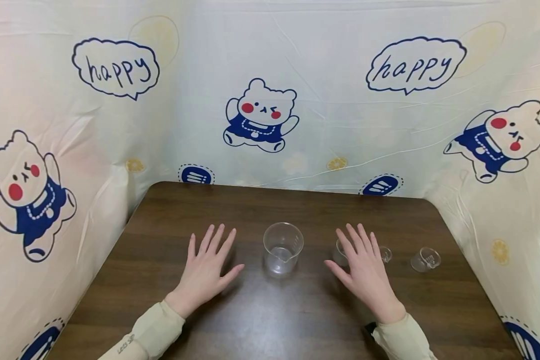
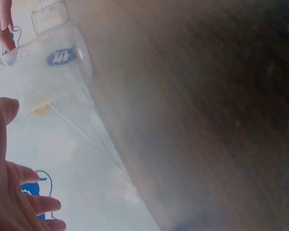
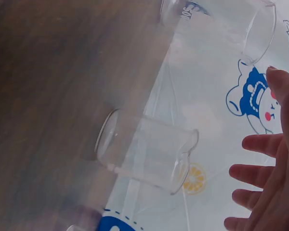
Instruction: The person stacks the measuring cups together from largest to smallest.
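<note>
A large clear glass beaker [image 1: 283, 250] stands upright at the middle of the table, between the two hands. To its left, my left hand [image 1: 205, 270] is held palm down with straight, spread fingers and holds nothing. My right hand [image 1: 365, 272] mirrors it on the right, fingers also spread and nothing in its grasp. Partly hidden behind the right fingers is a smaller beaker [image 1: 340, 254], which shows whole as a clear spouted beaker [image 3: 144, 151] in the right wrist view. The large beaker [image 2: 53, 65] appears beyond the left thumb in the left wrist view.
Two more small glass vessels stand at the right: a tiny one [image 1: 386, 254] beside the right fingers and a small beaker [image 1: 426, 260] nearer the table's right edge. The brown wooden table [image 1: 270, 320] is enclosed by a printed pale curtain [image 1: 324, 45] at the back and sides.
</note>
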A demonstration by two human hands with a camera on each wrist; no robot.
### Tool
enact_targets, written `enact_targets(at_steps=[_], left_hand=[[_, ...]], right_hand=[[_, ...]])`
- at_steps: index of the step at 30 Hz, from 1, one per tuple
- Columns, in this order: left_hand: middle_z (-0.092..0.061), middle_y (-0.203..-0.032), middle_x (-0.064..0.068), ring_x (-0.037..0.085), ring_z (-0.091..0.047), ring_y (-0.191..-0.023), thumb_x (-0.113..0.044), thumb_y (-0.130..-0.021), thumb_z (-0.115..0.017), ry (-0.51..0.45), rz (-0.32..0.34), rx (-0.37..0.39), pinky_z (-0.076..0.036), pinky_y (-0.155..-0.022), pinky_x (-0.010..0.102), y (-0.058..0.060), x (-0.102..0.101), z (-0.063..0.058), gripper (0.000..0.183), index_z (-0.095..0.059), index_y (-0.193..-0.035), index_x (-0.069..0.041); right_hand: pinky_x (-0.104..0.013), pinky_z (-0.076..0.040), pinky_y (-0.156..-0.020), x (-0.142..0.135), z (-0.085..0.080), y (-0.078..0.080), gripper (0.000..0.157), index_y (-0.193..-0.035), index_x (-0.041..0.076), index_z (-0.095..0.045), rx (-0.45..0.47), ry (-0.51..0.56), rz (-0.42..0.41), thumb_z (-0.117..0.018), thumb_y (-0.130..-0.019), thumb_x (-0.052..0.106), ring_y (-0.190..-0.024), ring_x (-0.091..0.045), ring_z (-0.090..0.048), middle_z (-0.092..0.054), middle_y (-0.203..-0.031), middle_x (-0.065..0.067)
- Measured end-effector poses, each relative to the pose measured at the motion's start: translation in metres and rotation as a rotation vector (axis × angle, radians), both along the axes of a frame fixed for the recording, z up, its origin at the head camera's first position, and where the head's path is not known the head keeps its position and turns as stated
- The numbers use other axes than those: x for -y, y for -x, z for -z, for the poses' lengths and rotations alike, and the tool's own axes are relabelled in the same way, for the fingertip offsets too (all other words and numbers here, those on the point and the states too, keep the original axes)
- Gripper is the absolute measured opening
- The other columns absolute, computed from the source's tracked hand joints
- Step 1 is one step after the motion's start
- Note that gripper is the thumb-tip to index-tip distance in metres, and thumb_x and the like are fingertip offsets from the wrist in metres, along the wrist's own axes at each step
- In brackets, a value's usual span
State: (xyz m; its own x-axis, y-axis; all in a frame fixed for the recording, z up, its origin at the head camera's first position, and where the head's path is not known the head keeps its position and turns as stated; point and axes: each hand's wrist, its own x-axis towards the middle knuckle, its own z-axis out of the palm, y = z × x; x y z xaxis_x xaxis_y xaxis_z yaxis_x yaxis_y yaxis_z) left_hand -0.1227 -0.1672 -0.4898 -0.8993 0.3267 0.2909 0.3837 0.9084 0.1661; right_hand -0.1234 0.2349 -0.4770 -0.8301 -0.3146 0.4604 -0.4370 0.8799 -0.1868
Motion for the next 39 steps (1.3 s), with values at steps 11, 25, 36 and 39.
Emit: enact_targets(at_steps=[11, 25, 36, 39], left_hand=[[-0.053, -0.154, 0.015, 0.037, -0.047, -0.142, -0.053, -0.090, -0.077, -0.087, 0.106, -0.020, -0.035, -0.110, 0.065, 0.003, -0.010, -0.002, 0.081, -0.051, -0.152, -0.008], [-0.059, -0.146, 0.010, 0.030, -0.057, -0.133, -0.048, -0.087, -0.084, -0.367, 0.169, 0.148, -0.049, -0.104, 0.053, 0.012, -0.035, 0.004, 0.080, -0.053, -0.150, -0.010], [-0.054, -0.152, 0.005, 0.024, -0.050, -0.141, -0.036, -0.083, -0.090, -0.570, 0.244, 0.326, -0.041, -0.114, 0.049, 0.034, -0.055, 0.011, 0.087, -0.046, -0.155, -0.014], [-0.055, -0.151, 0.004, 0.024, -0.051, -0.140, -0.034, -0.083, -0.090, -0.594, 0.281, 0.333, -0.041, -0.114, 0.049, 0.039, -0.058, 0.013, 0.086, -0.047, -0.154, -0.013]], right_hand=[[-0.059, -0.041, -0.110, 0.021, -0.011, 0.011, 0.073, -0.142, 0.000, -0.059, -0.056, 0.024, -0.131, -0.074, -0.093, 0.052, -0.139, -0.043, -0.049, -0.056, -0.146, -0.023], [-0.049, -0.052, -0.100, 0.054, -0.011, 0.016, 0.072, -0.140, 0.001, -0.060, 0.071, 0.074, -0.210, -0.085, -0.086, 0.041, -0.122, -0.032, -0.065, -0.067, -0.132, -0.015], [-0.045, -0.053, -0.100, 0.061, -0.003, 0.027, 0.068, -0.143, 0.008, -0.060, 0.215, 0.157, -0.250, -0.085, -0.087, 0.040, -0.122, -0.026, -0.066, -0.068, -0.133, -0.010], [-0.045, -0.053, -0.101, 0.062, -0.002, 0.029, 0.067, -0.142, 0.007, -0.060, 0.235, 0.178, -0.270, -0.085, -0.088, 0.037, -0.122, -0.026, -0.067, -0.068, -0.134, -0.010]])
